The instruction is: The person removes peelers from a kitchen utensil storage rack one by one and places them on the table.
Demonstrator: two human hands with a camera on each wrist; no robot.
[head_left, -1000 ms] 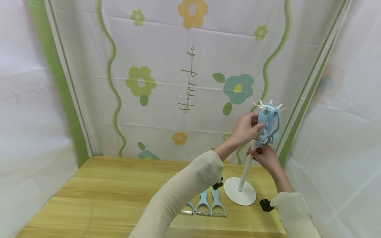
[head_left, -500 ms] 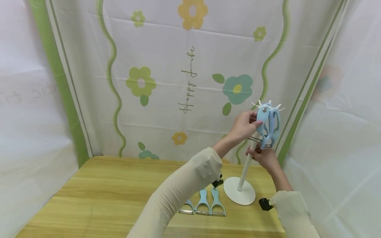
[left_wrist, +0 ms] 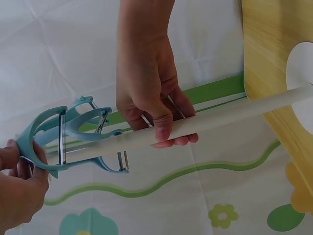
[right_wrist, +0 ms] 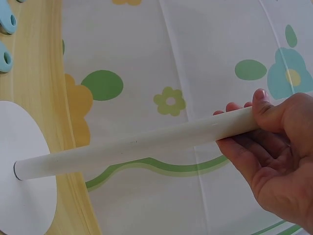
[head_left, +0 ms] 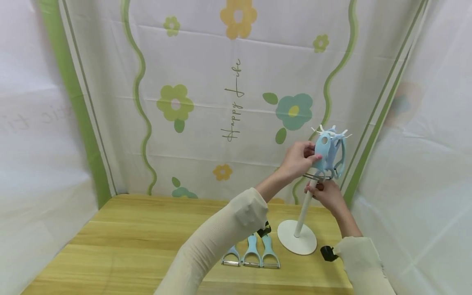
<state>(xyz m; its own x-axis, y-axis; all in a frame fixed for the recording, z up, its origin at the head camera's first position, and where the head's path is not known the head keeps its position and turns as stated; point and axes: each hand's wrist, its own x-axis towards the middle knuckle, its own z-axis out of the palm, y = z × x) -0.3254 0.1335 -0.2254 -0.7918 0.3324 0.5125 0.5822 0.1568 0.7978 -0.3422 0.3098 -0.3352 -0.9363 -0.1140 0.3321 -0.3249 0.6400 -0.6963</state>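
Observation:
Up at the top of a white stand, my left hand (head_left: 300, 159) pinches a light blue peeler (head_left: 322, 153) between thumb and fingers. The peeler's handle is upward, its holed end just in front of the white hooks (head_left: 346, 133). Other blue peelers (head_left: 334, 149) hang close beside it; whether the held one is on a hook I cannot tell. Lower down, my right hand (head_left: 330, 196) grips the white pole (head_left: 305, 207). The left wrist view shows my right hand (left_wrist: 151, 93) round the pole (left_wrist: 225, 120), and the right wrist view shows its fingers (right_wrist: 237, 156) on it.
Three blue peelers (head_left: 252, 247) lie side by side on the wooden table (head_left: 147, 237), left of the stand's round white base (head_left: 289, 241), blades toward the front. A patterned curtain (head_left: 206, 123) stands behind the table, with white sheets (head_left: 435, 164) at the sides.
The peeler in my left hand rose slightly toward the hooks, then moved down and left, turning its handle. My right hand has stayed on the pole.

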